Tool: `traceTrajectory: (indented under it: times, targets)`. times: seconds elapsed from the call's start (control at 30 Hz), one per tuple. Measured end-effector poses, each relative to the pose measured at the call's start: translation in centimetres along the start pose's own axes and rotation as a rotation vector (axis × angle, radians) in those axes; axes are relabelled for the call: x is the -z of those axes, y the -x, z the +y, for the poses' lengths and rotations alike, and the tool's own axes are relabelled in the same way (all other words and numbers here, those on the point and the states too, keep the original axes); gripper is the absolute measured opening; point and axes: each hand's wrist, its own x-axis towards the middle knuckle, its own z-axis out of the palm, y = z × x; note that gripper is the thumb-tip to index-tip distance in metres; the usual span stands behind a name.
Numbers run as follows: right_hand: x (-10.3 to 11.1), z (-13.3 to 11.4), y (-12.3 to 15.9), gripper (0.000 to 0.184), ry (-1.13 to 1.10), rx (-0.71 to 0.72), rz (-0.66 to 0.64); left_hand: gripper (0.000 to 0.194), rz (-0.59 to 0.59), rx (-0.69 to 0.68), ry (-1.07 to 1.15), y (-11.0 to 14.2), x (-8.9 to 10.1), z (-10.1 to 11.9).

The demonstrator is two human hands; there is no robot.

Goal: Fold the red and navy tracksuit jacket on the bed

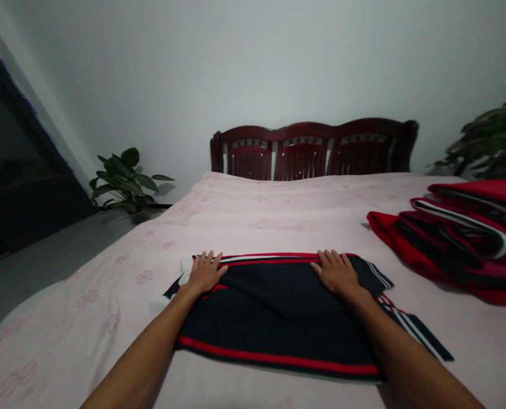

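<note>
A dark navy garment (pixel 278 301) with red and white stripes, perhaps a sports jacket, lies flat on the bed in front of me. Striped bands (pixel 419 329) stick out at its right end, and white cloth (pixel 186 267) shows at its left end. My left hand (pixel 204 274) rests palm down on the upper left corner, fingers spread. On the upper right part lies my right hand (pixel 335 271), also flat with fingers apart. Neither hand grips the cloth. Slight creases run across the middle of the garment.
The pink flowered bedsheet (pixel 278 218) spreads around the garment. A pile of folded red and dark clothes (pixel 461 244) is on the right. A carved wooden headboard (pixel 304 150) stands behind. Leafy plants are at the left (pixel 127 179) and right (pixel 492 136).
</note>
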Motion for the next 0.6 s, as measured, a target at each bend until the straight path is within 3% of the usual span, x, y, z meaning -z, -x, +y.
traceTrajectory:
  times: [0.2, 0.33, 0.47, 0.6]
  targets:
    - [0.8, 2.6, 0.7, 0.067, 0.002, -0.033, -0.016, 0.06, -0.032, -0.019, -0.04, -0.5, 0.4, -0.5]
    - [1.3, 3.9, 0.8, 0.07, -0.08, -0.182, -0.053, 0.057, -0.049, -0.036, -0.042, -0.1, 1.8, -0.7]
    - [1.6, 5.4, 1.0, 0.076, -0.215, -0.339, -0.098, 0.053, 0.019, -0.076, -0.027, 2.4, 2.7, 2.1]
    - [1.0, 7.2, 2.0, 0.074, -0.203, -0.276, -0.08, 0.053, 0.037, -0.25, 0.016, 5.5, 1.4, 6.5]
